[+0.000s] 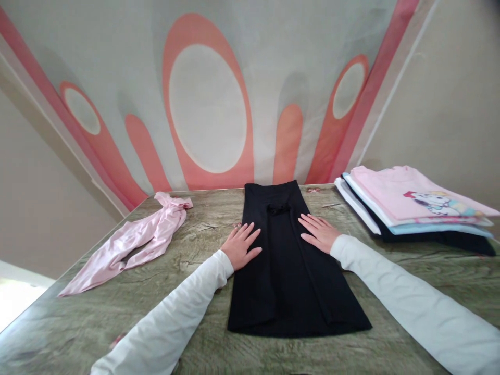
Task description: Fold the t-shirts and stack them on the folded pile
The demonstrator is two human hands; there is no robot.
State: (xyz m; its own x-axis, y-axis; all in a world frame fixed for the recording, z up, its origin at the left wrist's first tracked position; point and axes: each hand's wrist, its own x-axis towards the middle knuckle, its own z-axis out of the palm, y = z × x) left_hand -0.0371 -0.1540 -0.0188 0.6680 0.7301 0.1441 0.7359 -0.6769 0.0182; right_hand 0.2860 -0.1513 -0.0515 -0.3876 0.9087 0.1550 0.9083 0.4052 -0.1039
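Note:
A black garment (292, 291) lies lengthwise on the wood-patterned table (187, 312), its two long sides folded in toward the middle. Its kind cannot be told from this fold. My left hand (240, 247) rests flat on its left edge, fingers spread. On the right edge lies my right hand (318, 234), also flat with the fingers stretched out. Neither hand grips the cloth. Near the far end, a small bunched dark bit shows between the folded sides.
Pink pants (144, 237) lie loosely crumpled on the left of the table. At the right stands a stack of folded clothes, topped by a pink shirt (406, 192) with a cartoon print. Behind the table's far edge rises a wall covering (265, 78) with coral shapes.

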